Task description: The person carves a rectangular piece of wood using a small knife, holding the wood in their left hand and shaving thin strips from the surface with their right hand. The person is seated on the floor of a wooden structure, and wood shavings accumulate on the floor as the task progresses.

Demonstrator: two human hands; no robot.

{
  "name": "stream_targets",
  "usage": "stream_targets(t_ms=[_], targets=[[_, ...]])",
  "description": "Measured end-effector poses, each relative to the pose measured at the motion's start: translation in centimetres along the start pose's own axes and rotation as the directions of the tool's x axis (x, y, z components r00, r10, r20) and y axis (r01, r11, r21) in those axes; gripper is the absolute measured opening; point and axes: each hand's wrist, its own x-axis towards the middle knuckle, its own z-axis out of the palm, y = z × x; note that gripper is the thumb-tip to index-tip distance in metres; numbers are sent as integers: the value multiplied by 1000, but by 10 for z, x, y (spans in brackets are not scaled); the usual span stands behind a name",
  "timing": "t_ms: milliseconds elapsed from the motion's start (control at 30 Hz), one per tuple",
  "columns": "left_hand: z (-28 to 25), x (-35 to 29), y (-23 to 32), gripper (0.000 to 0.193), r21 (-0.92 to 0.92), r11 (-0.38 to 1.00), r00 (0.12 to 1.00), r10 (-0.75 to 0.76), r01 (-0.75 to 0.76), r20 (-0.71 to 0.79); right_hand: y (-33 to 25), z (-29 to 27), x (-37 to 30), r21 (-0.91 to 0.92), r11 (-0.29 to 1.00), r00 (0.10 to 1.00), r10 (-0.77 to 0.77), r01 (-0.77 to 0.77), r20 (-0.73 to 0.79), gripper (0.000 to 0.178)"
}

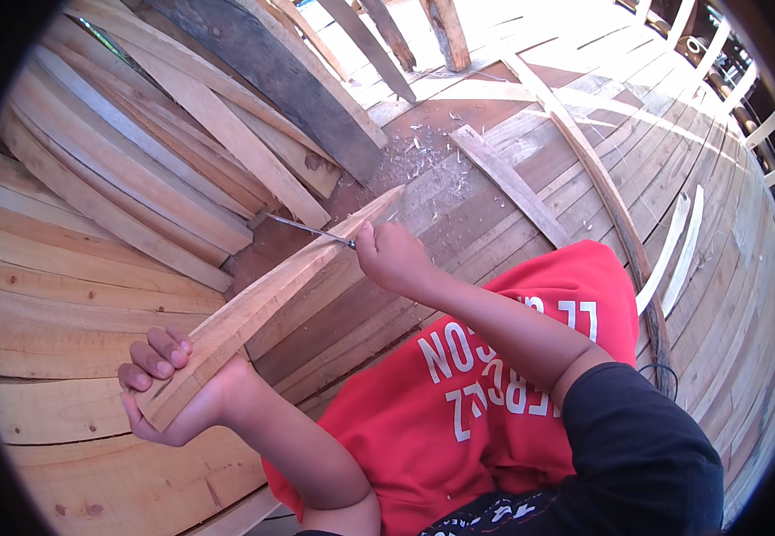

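Observation:
A long, tapering piece of wood (262, 304) slants across the middle, its thick end near me and its narrow tip far to the right. My left hand (173, 384) wraps around the thick end, fingers over the left edge and palm beneath. In my right hand (394, 257), closed in a fist, is the handle of a knife (307, 228). Its thin blade points left and crosses the wood closer to the far tip. Most of the handle is hidden inside the fist. Red cloth (504, 375) with white lettering covers my lap below both forearms.
Several curved boards (137, 170) are stacked along the left. A dark, thick plank (271, 80) leans at the back. Wood shavings (423, 156) litter the plank floor. A short board (508, 183), a long curved strip (588, 165) and two pale strips (673, 255) lie to the right.

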Motion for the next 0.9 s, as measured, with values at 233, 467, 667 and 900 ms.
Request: stream_targets(t_ms=[233, 467, 667, 900], targets=[[-1, -1, 1, 23, 38, 999, 999, 11, -10, -47, -29, -6, -26, -77, 991, 993, -110, 112, 29, 56], [11, -7, 2, 25, -14, 1000, 999, 14, -13, 31, 49, -9, 33, -75, 995, 997, 65, -68, -39, 54], [3, -4, 2, 25, 42, 999, 997, 21, -24, 68, 8, -12, 7, -55, 997, 999, 46, -46, 15, 54], [-3, -3, 3, 24, -101, 992, 880, -17, 74, 475, -9, -11, -4, -109, 993, 993, 46, -34, 109, 48]])
